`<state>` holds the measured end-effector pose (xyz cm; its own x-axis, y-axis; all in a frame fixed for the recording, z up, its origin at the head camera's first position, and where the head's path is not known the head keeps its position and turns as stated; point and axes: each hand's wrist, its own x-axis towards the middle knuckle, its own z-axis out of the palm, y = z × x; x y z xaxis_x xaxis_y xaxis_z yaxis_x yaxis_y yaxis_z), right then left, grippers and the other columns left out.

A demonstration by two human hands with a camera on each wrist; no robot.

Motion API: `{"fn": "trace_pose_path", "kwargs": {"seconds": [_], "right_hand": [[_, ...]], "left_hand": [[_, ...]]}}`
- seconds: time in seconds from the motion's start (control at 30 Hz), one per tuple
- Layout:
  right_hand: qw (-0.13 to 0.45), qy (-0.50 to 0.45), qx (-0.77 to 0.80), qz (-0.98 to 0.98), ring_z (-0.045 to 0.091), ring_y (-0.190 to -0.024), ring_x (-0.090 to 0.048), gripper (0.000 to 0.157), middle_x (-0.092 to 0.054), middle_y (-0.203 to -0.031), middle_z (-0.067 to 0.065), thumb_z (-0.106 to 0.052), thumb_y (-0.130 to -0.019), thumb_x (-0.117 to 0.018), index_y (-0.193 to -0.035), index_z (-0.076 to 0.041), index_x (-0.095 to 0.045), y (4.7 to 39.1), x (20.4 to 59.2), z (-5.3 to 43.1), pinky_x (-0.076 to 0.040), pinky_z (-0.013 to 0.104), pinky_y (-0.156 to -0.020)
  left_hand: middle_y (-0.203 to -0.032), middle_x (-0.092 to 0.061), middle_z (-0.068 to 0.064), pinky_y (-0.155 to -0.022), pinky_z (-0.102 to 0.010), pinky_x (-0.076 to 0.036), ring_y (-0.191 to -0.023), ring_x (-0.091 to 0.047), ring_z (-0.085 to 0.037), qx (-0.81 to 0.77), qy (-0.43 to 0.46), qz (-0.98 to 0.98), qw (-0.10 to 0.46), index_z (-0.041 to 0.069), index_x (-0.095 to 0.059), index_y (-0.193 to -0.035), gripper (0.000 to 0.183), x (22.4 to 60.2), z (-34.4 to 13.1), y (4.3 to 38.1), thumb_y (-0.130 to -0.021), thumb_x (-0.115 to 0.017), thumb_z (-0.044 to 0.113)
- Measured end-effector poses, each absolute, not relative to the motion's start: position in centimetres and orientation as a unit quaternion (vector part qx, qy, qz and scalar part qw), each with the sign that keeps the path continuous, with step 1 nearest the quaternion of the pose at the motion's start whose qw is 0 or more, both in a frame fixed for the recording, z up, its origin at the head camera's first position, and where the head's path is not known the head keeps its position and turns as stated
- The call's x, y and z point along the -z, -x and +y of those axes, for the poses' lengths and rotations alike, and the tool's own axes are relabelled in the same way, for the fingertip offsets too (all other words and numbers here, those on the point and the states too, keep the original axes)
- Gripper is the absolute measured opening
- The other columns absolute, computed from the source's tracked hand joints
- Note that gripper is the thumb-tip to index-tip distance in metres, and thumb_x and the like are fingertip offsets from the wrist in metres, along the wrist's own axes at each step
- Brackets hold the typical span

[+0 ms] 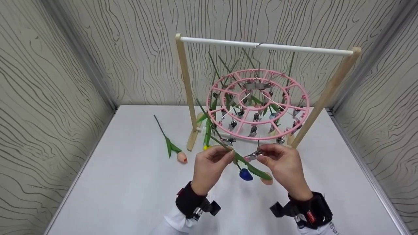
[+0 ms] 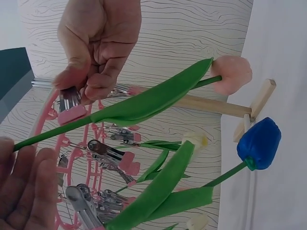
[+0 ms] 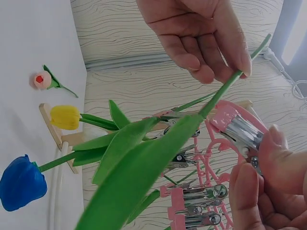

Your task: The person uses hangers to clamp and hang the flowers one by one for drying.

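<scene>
My left hand [image 1: 209, 168] pinches the stem of a peach tulip [image 2: 231, 75], whose long green leaf [image 2: 156, 98] slants across the front. In my right hand [image 1: 287, 166] is a metal clip [image 3: 243, 132] with pink tips, held between thumb and fingers. The clip's tips lie right by the tulip's stem; whether they are round it, I cannot tell. Above both hands hangs a round pink drying rack [image 1: 258, 137] with several such clips. A blue tulip [image 1: 246, 174] hangs head down close to the left hand, and a yellow tulip [image 3: 64, 117] hangs beyond it.
A white rod [image 1: 222, 42] on wooden posts [image 1: 186, 78] carries the rack by a hook. Several more tulips hang from the rack, stems upward. Another peach tulip [image 1: 182, 157] lies on the white table [image 1: 130, 195], left of the stand. Patterned walls [image 1: 130, 49] enclose the back and sides.
</scene>
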<state>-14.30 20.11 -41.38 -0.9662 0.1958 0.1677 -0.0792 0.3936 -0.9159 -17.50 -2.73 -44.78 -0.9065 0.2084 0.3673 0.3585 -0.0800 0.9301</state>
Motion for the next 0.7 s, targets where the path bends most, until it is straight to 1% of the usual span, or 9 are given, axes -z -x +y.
{"fn": "trace_pose_path", "kwargs": {"seconds": [0.13, 0.37, 0.53, 0.7], "right_hand": [[0.133, 0.04, -0.544, -0.827, 0.001, -0.083, -0.077, 0.018, -0.088, -0.109, 0.021, 0.008, -0.097, -0.091, -0.115, 0.008, -0.087, 14.32, 41.39, 19.98, -0.063, 0.011, -0.084], [0.145, 0.036, -0.538, -0.83, 0.001, -0.082, -0.076, 0.018, -0.088, -0.107, 0.022, 0.008, -0.095, -0.092, -0.113, 0.007, -0.089, 14.44, 41.47, 19.91, -0.063, 0.011, -0.083], [0.154, 0.03, -0.536, -0.829, 0.0, -0.082, -0.076, 0.018, -0.088, -0.108, 0.023, 0.009, -0.096, -0.091, -0.114, 0.007, -0.088, 14.4, 41.5, 19.95, -0.063, 0.01, -0.084], [0.164, 0.015, -0.543, -0.824, 0.001, -0.08, -0.075, 0.017, -0.087, -0.105, 0.026, 0.012, -0.094, -0.091, -0.111, 0.008, -0.088, 14.27, 41.36, 19.79, -0.063, 0.012, -0.08]], "left_hand": [[-0.111, -0.085, -0.033, -0.092, -0.02, -0.068, -0.095, -0.085, -0.01, 0.701, 0.209, -0.679, 0.065, -0.012, -0.083, -0.117, 0.014, 44.57, -2.7, 17.66, -0.106, -0.081, -0.003], [-0.11, -0.085, -0.032, -0.091, -0.02, -0.069, -0.095, -0.085, -0.008, 0.702, 0.214, -0.676, 0.066, -0.013, -0.083, -0.117, 0.015, 44.44, -2.61, 17.69, -0.107, -0.082, -0.002], [-0.111, -0.085, -0.033, -0.092, -0.022, -0.07, -0.096, -0.087, -0.011, 0.706, 0.219, -0.671, 0.062, -0.014, -0.082, -0.116, 0.015, 44.22, -2.4, 17.6, -0.107, -0.082, -0.003], [-0.11, -0.085, -0.033, -0.092, -0.023, -0.071, -0.097, -0.089, -0.02, 0.703, 0.214, -0.675, 0.059, -0.013, -0.083, -0.116, 0.015, 44.14, -2.22, 17.56, -0.106, -0.083, -0.003]]}}
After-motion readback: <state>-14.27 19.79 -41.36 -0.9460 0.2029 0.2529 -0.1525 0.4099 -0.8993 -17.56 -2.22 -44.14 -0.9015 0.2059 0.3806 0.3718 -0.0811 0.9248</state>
